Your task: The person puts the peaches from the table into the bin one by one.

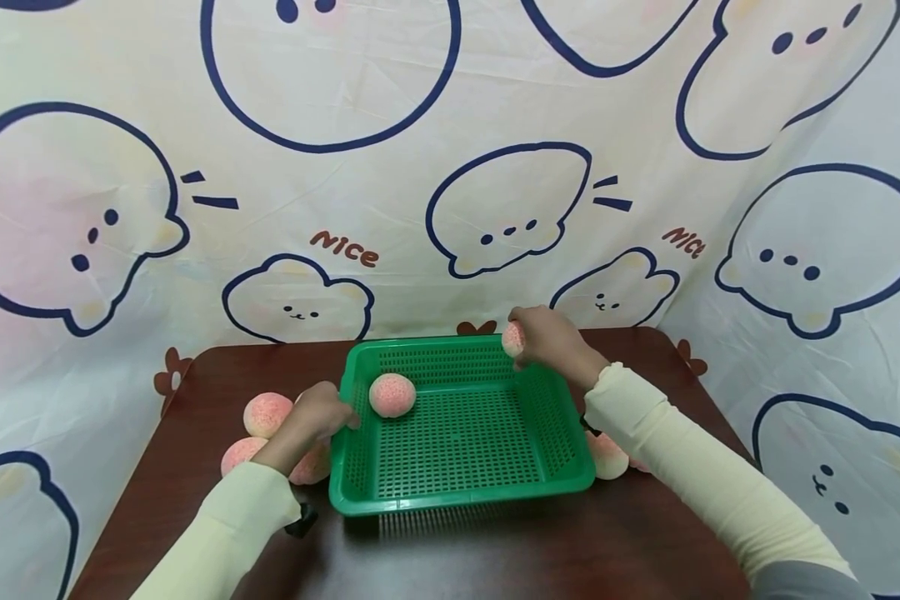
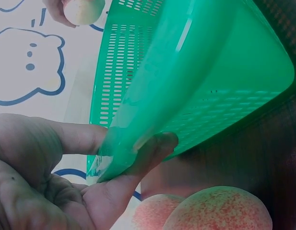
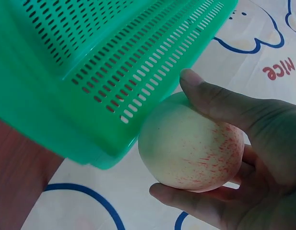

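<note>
A green plastic basket point(image 1: 465, 500) with slotted walls stands on the dark table, one peach point(image 1: 392, 395) inside near its left wall. My left hand point(image 1: 321, 417) pinches the basket's left rim between thumb and fingers, as the left wrist view shows close up. At the basket's back right corner, my right hand point(image 1: 551, 340) holds another peach point(image 3: 191, 143), thumb on one side and fingers on the other. That peach is pale with red speckles and overlaps the back rim in the head view.
Several peaches point(image 1: 267, 414) lie on the table left of the basket, partly behind the left forearm. More peaches point(image 1: 607, 457) sit to its right, partly under the right sleeve. A patterned cloth point(image 1: 397, 208) hangs behind the brown table point(image 1: 570, 550).
</note>
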A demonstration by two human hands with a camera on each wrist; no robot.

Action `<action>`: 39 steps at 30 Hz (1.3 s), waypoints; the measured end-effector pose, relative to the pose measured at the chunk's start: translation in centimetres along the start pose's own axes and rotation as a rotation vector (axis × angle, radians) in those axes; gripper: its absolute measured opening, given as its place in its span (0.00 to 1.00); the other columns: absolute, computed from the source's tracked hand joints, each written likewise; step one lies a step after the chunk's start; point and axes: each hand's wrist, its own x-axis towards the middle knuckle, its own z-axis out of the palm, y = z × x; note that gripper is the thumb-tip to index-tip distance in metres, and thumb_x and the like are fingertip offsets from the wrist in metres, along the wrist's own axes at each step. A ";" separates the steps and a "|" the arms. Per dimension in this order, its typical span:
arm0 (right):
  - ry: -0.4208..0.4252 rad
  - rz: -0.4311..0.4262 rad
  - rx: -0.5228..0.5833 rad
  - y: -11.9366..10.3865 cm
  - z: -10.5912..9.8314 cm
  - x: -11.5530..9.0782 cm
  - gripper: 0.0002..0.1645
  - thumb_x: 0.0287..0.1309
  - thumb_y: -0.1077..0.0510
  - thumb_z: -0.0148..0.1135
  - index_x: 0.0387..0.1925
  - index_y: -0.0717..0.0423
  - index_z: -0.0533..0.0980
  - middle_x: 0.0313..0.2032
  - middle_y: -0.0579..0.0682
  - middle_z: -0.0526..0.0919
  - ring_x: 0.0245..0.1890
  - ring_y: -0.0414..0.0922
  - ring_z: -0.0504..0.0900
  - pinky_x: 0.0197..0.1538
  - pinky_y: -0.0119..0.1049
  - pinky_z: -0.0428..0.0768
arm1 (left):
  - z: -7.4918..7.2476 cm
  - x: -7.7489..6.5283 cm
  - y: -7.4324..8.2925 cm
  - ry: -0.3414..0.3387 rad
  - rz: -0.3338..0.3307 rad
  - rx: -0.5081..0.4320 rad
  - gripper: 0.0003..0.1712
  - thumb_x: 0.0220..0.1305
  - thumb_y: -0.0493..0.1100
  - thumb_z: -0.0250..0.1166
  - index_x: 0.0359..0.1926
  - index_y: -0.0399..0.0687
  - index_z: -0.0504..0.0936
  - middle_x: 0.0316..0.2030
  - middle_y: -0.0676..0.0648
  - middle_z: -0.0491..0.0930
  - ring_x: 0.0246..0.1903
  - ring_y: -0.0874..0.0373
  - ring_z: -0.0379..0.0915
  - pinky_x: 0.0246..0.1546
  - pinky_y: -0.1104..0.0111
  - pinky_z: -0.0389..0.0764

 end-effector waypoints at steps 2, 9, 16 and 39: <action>-0.002 -0.014 0.002 -0.3 0.2 0.2 0.41 0.38 0.59 0.86 0.57 0.59 0.77 0.46 0.54 0.87 0.42 0.49 0.84 0.46 0.47 0.84 | 0.0 0.1 0.0 0.002 -0.001 0.010 0.24 0.59 0.34 0.67 0.52 0.22 0.74 0.46 0.29 0.81 0.39 0.48 0.79 0.38 0.58 0.86; -0.014 -0.045 0.033 -1.6 0.9 1.0 0.38 0.37 0.60 0.86 0.53 0.56 0.78 0.45 0.52 0.87 0.42 0.48 0.83 0.47 0.46 0.84 | -0.1 0.1 -0.2 0.000 -0.009 0.027 0.24 0.58 0.35 0.68 0.51 0.22 0.75 0.46 0.30 0.81 0.40 0.47 0.79 0.41 0.56 0.86; -0.022 -0.073 0.009 -3.2 1.6 2.1 0.38 0.35 0.59 0.88 0.52 0.54 0.78 0.44 0.51 0.86 0.42 0.48 0.83 0.48 0.46 0.84 | 0.0 0.1 -0.4 -0.006 -0.007 0.011 0.21 0.59 0.35 0.68 0.49 0.24 0.75 0.44 0.31 0.81 0.39 0.47 0.78 0.40 0.57 0.86; -0.071 -0.117 0.026 -6.7 4.9 3.7 0.39 0.35 0.57 0.88 0.52 0.52 0.77 0.46 0.48 0.85 0.42 0.44 0.82 0.47 0.42 0.84 | -0.1 0.2 -0.1 -0.007 0.008 0.011 0.21 0.59 0.35 0.67 0.49 0.24 0.75 0.44 0.31 0.81 0.39 0.47 0.80 0.42 0.54 0.87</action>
